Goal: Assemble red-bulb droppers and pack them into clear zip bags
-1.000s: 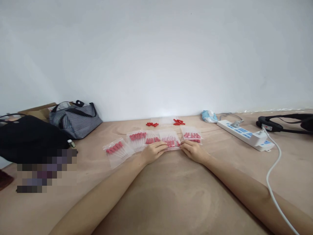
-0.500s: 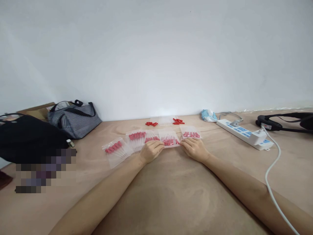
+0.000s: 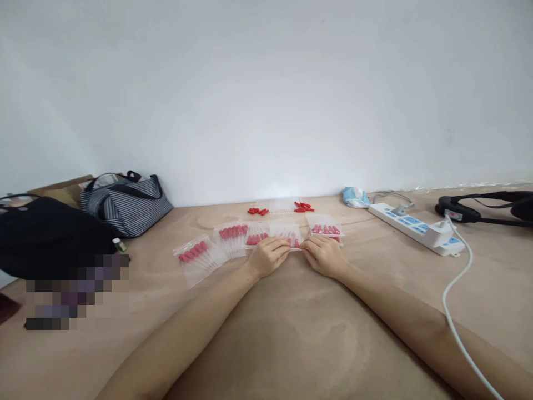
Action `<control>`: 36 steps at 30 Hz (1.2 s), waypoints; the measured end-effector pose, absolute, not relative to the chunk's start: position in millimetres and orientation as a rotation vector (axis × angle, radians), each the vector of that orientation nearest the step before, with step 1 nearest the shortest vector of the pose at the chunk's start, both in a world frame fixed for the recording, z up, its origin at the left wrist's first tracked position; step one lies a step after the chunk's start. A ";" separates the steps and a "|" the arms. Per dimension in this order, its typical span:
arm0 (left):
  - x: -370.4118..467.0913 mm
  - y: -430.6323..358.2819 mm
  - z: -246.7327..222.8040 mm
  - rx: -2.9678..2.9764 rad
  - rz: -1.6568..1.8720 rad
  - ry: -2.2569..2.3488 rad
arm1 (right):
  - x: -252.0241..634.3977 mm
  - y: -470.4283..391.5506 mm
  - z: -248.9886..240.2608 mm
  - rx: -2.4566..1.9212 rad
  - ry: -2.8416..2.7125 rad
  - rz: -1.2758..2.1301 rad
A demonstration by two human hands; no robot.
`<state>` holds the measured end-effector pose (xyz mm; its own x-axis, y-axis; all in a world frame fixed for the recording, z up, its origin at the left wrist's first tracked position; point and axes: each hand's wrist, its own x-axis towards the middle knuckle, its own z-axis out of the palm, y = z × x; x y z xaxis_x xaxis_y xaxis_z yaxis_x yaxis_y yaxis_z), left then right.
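A clear plastic bag [image 3: 285,229] with red-ended pieces lies flat at the middle of the table. My left hand [image 3: 270,256] has its fingers closed on the bag's near edge and covers some of the red ends. Close beside it, my right hand [image 3: 325,255] pinches the same edge near its right corner. More such bags lie around: one [image 3: 326,228] just beyond my right hand, one [image 3: 257,239] beside my left hand, and two farther left [image 3: 233,232] [image 3: 200,258]. Loose red pieces [image 3: 258,211] [image 3: 303,206] lie farther back.
A white power strip [image 3: 402,222] with a white cable [image 3: 452,311] stands at the right, near a black headset [image 3: 462,208]. A blue and white crumpled item [image 3: 355,196] sits by the wall. At the left are a striped bag [image 3: 133,205] and a black bag [image 3: 54,236].
My left hand has slid right along the bag's edge, uncovering more of the bag beside it. My right hand has shifted slightly left, so the two are closer together.
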<state>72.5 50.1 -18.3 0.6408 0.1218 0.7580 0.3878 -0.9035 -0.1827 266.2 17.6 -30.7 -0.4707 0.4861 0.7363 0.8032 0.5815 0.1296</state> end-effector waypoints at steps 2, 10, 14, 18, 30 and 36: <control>73.7 50.8 -19.7 -2.536 -1.132 -0.398 | 261.9 17.6 -31.0 -1.009 -2.155 -0.597; 72.3 52.0 -20.5 -2.519 -1.118 -0.352 | 255.7 16.9 -28.6 -0.932 -2.159 -0.659; 72.5 52.5 -19.3 -2.519 -1.081 -0.322 | 254.1 17.6 -27.0 -0.853 -2.193 -0.765; 72.5 52.6 -18.1 -2.512 -1.052 -0.299 | 252.8 17.5 -25.3 -0.813 -2.232 -0.855; 57.7 52.8 -11.7 -2.465 -1.027 -0.349 | 269.1 17.3 -26.5 -0.995 -2.206 -0.850; 46.4 56.8 -12.1 -2.483 -1.021 -0.412 | 282.1 20.0 -29.2 -1.028 -2.179 -0.833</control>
